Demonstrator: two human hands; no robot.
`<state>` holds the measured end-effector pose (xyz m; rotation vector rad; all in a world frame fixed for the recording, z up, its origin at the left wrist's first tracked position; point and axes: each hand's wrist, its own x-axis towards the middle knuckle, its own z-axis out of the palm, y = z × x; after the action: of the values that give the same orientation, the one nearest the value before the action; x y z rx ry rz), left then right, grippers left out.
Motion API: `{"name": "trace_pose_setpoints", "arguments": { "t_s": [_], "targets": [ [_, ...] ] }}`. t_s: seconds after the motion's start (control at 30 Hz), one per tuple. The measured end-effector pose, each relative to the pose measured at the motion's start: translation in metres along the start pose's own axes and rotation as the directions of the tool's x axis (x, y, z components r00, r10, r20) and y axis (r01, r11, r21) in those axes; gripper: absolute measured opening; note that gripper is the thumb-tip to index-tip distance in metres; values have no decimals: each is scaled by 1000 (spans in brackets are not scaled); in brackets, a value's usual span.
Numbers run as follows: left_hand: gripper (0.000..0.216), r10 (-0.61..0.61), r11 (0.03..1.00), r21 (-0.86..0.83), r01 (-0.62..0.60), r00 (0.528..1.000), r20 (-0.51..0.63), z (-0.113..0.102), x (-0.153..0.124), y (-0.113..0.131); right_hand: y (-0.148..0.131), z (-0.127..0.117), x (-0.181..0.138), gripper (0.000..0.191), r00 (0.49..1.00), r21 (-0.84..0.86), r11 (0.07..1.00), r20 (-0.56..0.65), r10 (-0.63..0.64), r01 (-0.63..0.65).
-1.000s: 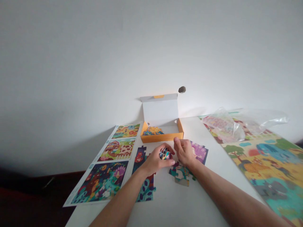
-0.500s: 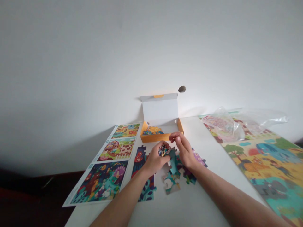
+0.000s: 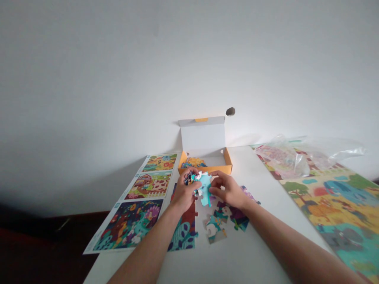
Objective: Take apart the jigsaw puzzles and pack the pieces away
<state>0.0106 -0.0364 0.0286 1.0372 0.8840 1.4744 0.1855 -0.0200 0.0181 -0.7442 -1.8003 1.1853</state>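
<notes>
My left hand [image 3: 184, 193] is closed around a small bunch of jigsaw puzzle pieces [image 3: 189, 178], their edges showing between thumb and fingers. A turquoise puzzle piece [image 3: 205, 190] lies at the front of the bunch, above the table. My right hand [image 3: 227, 191] pinches its right edge with thumb and fingers. Under my left hand is a joined strip of puzzle [image 3: 184, 236] in dark red and blue, partly covered by the hand and forearm. Loose or partly joined pieces [image 3: 216, 230] lie below my hands, with purple and dark ones [image 3: 239, 217] beside my right wrist.
An open yellow box [image 3: 204, 170] with puzzle pieces [image 3: 194, 162] stands against the wall. At left lies a sheet with three pictures [image 3: 127, 227]. Finished-looking animal puzzles [image 3: 334, 213] cover the right side, a clear plastic bag [image 3: 299, 161] on top. The white table's left edge drops off.
My right hand has come down and its fingers have closed on the turquoise piece, which is now raised and turned toward me. My left hand has shifted slightly left with its bunch.
</notes>
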Motion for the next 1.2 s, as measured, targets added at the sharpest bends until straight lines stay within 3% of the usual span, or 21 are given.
{"name": "trace_pose_setpoints", "arguments": {
  "t_s": [0.1,0.3,0.43,0.53,0.6,0.67,0.73,0.83,0.93,1.0,1.07,1.13,1.2],
  "targets": [
    [34,-28,995,-93,31,999,29,2,0,3,-1,1,0,41,1000,197,980,28,9,-15],
    [35,-52,990,-130,54,998,18,7,-2,6,-5,1,0,46,999,370,928,38,23,-36],
    [34,-43,994,-100,45,999,22,10,-4,9,-2,1,1,56,990,508,851,94,101,-135],
    [34,-41,993,-112,36,998,-42,9,-3,13,-3,2,1,60,976,556,803,151,154,-213],
    [35,-53,990,-137,43,996,-69,7,-1,15,-4,3,2,58,987,560,813,69,145,-158],
    [35,-76,984,-163,73,997,-14,6,-1,15,-4,5,3,51,989,530,846,-83,121,-59],
    [37,-123,976,-169,137,988,94,7,-3,13,-3,6,4,44,977,456,890,-182,106,-12],
    [42,-196,964,-138,227,959,207,10,-8,8,0,3,4,37,977,271,962,-200,80,-23],
    [43,-211,971,-76,229,959,191,13,-10,2,-8,-5,1,32,982,-139,990,-187,8,-35],
    [42,-213,975,-25,220,964,160,13,-10,0,-19,-15,-3,36,980,-484,871,-199,-16,-84],
    [42,-208,978,-5,211,968,140,12,-9,-1,-28,-26,-10,52,972,-729,656,-235,28,-196],
    [42,-207,978,-13,210,970,130,11,-8,0,-33,-37,-20,72,952,-848,432,-259,166,-306],
    [42,-212,976,-29,217,969,128,10,-7,2,-33,-45,-29,82,910,-893,281,-253,329,-350]
  ]
}}
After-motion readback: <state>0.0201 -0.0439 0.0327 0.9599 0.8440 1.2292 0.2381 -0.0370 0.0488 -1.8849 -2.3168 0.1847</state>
